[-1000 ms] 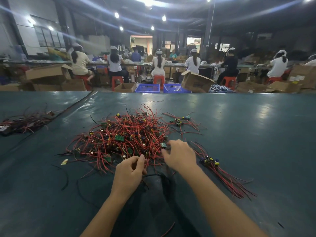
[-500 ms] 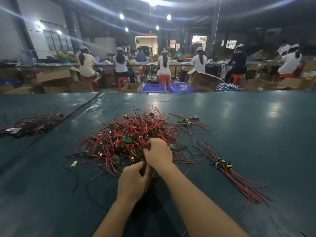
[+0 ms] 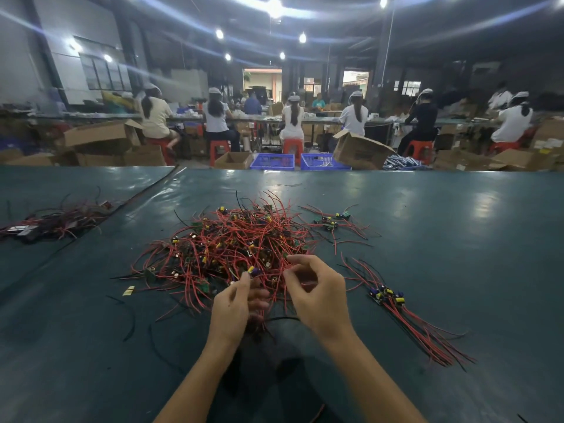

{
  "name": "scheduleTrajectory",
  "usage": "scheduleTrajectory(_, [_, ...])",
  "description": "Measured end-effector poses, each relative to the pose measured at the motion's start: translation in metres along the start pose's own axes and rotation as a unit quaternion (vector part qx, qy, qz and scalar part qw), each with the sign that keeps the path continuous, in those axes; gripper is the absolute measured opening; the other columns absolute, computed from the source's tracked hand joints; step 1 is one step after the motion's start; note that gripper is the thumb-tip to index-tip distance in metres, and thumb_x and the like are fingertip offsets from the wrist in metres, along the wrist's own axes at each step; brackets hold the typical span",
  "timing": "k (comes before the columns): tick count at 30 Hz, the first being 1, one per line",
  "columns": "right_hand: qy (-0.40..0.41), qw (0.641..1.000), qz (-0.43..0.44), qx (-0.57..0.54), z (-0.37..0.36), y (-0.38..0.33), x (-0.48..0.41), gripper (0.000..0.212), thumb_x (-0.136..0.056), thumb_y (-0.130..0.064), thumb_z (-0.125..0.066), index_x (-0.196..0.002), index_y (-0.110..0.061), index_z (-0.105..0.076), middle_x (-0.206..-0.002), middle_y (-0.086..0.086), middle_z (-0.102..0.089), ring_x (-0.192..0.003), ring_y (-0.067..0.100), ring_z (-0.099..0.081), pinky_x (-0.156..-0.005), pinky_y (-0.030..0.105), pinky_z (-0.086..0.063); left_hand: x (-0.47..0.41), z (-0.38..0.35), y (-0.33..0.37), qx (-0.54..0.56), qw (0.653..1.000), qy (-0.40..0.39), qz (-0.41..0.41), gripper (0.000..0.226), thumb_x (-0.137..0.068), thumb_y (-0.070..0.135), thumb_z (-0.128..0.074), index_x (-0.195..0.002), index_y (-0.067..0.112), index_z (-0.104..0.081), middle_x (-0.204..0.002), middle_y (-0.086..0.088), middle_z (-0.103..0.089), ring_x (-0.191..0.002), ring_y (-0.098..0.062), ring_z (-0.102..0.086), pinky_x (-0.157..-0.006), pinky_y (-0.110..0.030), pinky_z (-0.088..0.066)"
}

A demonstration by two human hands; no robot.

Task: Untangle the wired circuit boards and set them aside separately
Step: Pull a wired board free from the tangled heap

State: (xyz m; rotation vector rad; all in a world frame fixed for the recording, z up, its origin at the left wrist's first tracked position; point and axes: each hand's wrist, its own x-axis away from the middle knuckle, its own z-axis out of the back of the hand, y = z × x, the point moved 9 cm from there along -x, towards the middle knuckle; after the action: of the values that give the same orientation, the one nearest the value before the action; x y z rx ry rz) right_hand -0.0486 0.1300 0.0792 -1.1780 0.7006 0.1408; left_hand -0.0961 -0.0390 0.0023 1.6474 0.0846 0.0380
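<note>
Peeking above left hand [image 3: 230, 309] fingertips [image 3: 245, 276]: one circuit board [image 3: 254, 271].

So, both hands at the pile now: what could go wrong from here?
1. The left hand pinches a board laced into the tangled pile; a hard pull could strain its wire joints or drag neighbours along.
2. The right hand seems to pinch one red wire; if it belongs to another board, the knot may tighten.
3. The sorted bunch lies near the right hand; dragged wires could snag it.
</note>
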Motion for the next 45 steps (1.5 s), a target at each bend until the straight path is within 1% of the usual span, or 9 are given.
scheduleTrajectory(4, [0.001,0.995,-0.036,-0.097,0.015,0.006,0.017,0.024,-0.085,-0.003,-0.073,-0.099,-0.022,-0.069,-0.077,-0.008,-0.070,-0.066,0.005,-0.066,-0.062,0.017,-0.051,0.014,-0.025,-0.015,0.197,0.962,-0.058,0.181,0.037,-0.097,0.035,-0.052,-0.098,0.000,-0.064,-0.087,-0.018,-0.074,-0.066,-0.021,-0.072,-0.052,-0.025,-0.057])
scheduleTrajectory(12, [0.105,0.953,-0.139,-0.249,0.042,0.035,0.017,0.026,-0.086,0.003,-0.070,-0.104,-0.016,-0.067,-0.073,0.005,-0.072,-0.064,0.013,-0.067,-0.054,0.020,-0.052,0.023,-0.036,-0.006,0.337,0.911,-0.083,0.225,0.022,-0.074,0.028,-0.069,-0.075,0.007,-0.075,-0.073,-0.005,-0.070,-0.059,-0.012,-0.067,-0.046,-0.019,-0.054])
scheduleTrajectory(19, [0.216,0.953,-0.203,-0.060,0.068,0.054,0.028,0.047,-0.083,-0.021,-0.077,-0.126,-0.020,-0.057,-0.116,-0.007,-0.061,-0.113,0.011,-0.054,-0.097,0.030,-0.043,0.023,-0.038,0.014,0.321,0.938,-0.085,0.103,0.028,-0.073,0.011,-0.065,-0.100,0.008,-0.061,-0.081,-0.013,-0.073,-0.066,-0.018,-0.071,-0.054,-0.021,-0.057])
scheduleTrajectory(22, [0.209,0.968,-0.132,-0.030,0.065,0.035,0.029,0.009,-0.087,-0.027,-0.072,-0.089,-0.019,-0.069,-0.085,-0.008,-0.065,-0.085,0.014,-0.060,-0.075,0.029,-0.047,0.023,-0.034,0.016,0.309,0.945,-0.071,0.078,0.024,-0.076,0.009,-0.064,-0.099,0.009,-0.061,-0.085,-0.013,-0.074,-0.070,-0.018,-0.072,-0.056,-0.022,-0.058])
scheduleTrajectory(25, [0.075,0.975,-0.165,-0.131,0.028,0.033,0.031,0.038,-0.089,-0.037,-0.066,-0.066,-0.006,-0.070,-0.054,0.006,-0.059,-0.052,0.012,-0.049,-0.051,0.022,-0.039,0.023,-0.035,0.017,0.306,0.947,-0.072,0.074,0.016,-0.084,0.005,-0.059,-0.100,0.009,-0.060,-0.085,-0.011,-0.074,-0.070,-0.016,-0.072,-0.057,-0.021,-0.058])
scheduleTrajectory(31, [0.043,0.925,-0.298,-0.234,-0.003,0.054,0.042,0.023,-0.092,-0.026,-0.067,-0.073,-0.019,-0.078,-0.071,-0.001,-0.072,-0.056,0.003,-0.056,-0.050,0.017,-0.043,0.026,-0.044,0.016,0.276,0.952,-0.112,0.067,0.015,-0.086,-0.004,-0.056,-0.097,0.004,-0.060,-0.079,-0.011,-0.073,-0.064,-0.016,-0.070,-0.056,-0.021,-0.057])
scheduleTrajectory(35, [0.050,0.879,-0.367,-0.300,-0.006,0.064,0.047,0.011,-0.088,-0.021,-0.072,-0.080,-0.015,-0.076,-0.079,0.010,-0.071,-0.071,0.024,-0.058,-0.060,0.031,-0.046,0.030,-0.050,0.016,0.244,0.959,-0.132,0.054,0.027,-0.074,0.003,-0.064,-0.100,0.002,-0.061,-0.075,-0.009,-0.071,-0.062,-0.015,-0.067,-0.056,-0.023,-0.056])
scheduleTrajectory(40, [0.026,0.893,-0.355,-0.274,-0.009,0.060,0.047,0.013,-0.089,-0.020,-0.071,-0.078,-0.018,-0.075,-0.073,0.005,-0.070,-0.059,0.013,-0.060,-0.043,0.021,-0.042,0.033,-0.053,0.017,0.194,0.969,-0.144,0.046,0.040,-0.069,0.019,-0.073,-0.103,0.002,-0.062,-0.076,-0.009,-0.071,-0.060,-0.017,-0.067,-0.056,-0.024,-0.056])
scheduleTrajectory(45, [0.027,0.907,-0.331,-0.258,-0.010,0.055,0.046,0.014,-0.089,-0.015,-0.070,-0.076,-0.016,-0.074,-0.076,0.005,-0.075,-0.072,0.018,-0.069,-0.065,0.030,-0.056,0.034,-0.046,0.020,0.063,0.992,-0.105,0.003,0.032,-0.060,0.038,-0.078,-0.078,0.012,-0.077,-0.077,-0.014,-0.074,-0.068,-0.021,-0.072,-0.060,-0.024,-0.056])
